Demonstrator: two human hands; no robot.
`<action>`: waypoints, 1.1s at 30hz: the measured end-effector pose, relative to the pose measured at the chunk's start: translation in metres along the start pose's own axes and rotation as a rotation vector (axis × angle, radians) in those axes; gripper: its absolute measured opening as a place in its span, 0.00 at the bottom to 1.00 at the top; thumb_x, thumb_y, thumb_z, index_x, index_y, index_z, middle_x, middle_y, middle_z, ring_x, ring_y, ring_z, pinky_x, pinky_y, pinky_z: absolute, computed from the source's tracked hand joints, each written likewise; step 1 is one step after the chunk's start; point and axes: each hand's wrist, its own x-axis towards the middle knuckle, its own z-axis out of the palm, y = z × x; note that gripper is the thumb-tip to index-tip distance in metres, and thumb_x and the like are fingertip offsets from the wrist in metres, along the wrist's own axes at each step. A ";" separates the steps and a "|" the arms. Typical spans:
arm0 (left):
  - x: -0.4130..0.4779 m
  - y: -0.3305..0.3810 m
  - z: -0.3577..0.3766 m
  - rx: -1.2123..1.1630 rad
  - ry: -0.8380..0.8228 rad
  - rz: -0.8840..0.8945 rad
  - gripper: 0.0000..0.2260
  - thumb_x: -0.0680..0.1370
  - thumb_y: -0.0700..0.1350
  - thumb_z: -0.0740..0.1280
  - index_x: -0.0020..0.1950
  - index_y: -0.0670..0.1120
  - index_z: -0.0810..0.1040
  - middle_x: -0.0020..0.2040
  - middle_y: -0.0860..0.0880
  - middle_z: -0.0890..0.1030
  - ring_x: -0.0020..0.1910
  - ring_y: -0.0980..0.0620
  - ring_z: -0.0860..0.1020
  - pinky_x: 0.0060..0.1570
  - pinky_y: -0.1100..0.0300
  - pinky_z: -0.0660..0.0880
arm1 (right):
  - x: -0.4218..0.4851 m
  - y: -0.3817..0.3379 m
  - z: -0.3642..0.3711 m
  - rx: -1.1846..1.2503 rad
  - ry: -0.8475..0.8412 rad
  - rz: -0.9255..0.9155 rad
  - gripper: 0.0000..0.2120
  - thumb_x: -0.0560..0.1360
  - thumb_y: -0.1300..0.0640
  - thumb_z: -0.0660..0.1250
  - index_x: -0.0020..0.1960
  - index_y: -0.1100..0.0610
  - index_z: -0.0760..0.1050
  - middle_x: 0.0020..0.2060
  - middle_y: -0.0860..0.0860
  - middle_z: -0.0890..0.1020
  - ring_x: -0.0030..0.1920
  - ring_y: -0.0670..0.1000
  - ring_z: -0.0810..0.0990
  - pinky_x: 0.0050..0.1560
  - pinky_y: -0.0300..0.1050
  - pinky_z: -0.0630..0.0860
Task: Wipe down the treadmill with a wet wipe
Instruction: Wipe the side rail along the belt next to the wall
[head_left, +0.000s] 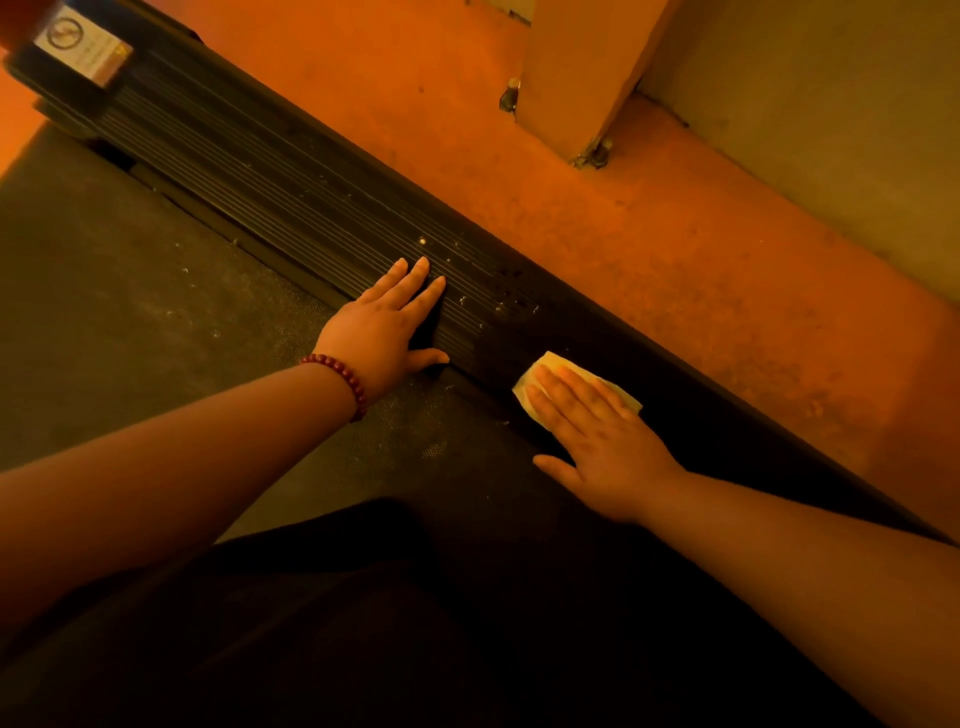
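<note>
The treadmill's dark ribbed side rail (270, 171) runs diagonally from the upper left to the lower right, beside the grey running belt (130, 291). A folded white wet wipe (550, 366) lies on the rail under my right hand (602, 441), which presses it flat with straight fingers. My left hand (387, 322), with a red bead bracelet on the wrist, rests flat on the rail a little farther up. Pale crumbs and dust speckle the rail (498, 296) just beyond my left fingertips.
Orange floor (623, 234) lies past the rail. A pale square post (576, 67) with bolts at its foot stands at the top right, against a wall (831, 104). A warning sticker (78, 47) sits at the rail's far end. My dark-clothed legs fill the bottom.
</note>
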 end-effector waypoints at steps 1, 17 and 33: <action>0.000 0.000 0.001 0.012 0.002 0.002 0.38 0.77 0.62 0.59 0.78 0.52 0.41 0.78 0.50 0.40 0.77 0.47 0.42 0.73 0.47 0.53 | 0.004 -0.003 -0.002 0.013 0.002 0.013 0.37 0.70 0.30 0.27 0.72 0.49 0.25 0.70 0.45 0.25 0.71 0.47 0.25 0.66 0.44 0.23; 0.006 0.001 -0.007 0.008 -0.059 -0.003 0.38 0.77 0.61 0.61 0.78 0.52 0.43 0.79 0.50 0.42 0.77 0.46 0.43 0.74 0.48 0.51 | 0.045 -0.021 -0.008 0.023 0.142 0.009 0.34 0.77 0.36 0.38 0.76 0.51 0.34 0.74 0.47 0.34 0.74 0.47 0.31 0.71 0.46 0.31; 0.007 0.007 0.003 -0.061 0.077 -0.153 0.45 0.72 0.67 0.61 0.78 0.50 0.41 0.78 0.47 0.39 0.77 0.45 0.40 0.73 0.43 0.54 | 0.061 -0.001 -0.032 0.024 0.152 0.079 0.31 0.80 0.37 0.41 0.72 0.49 0.28 0.72 0.47 0.29 0.73 0.47 0.28 0.72 0.46 0.30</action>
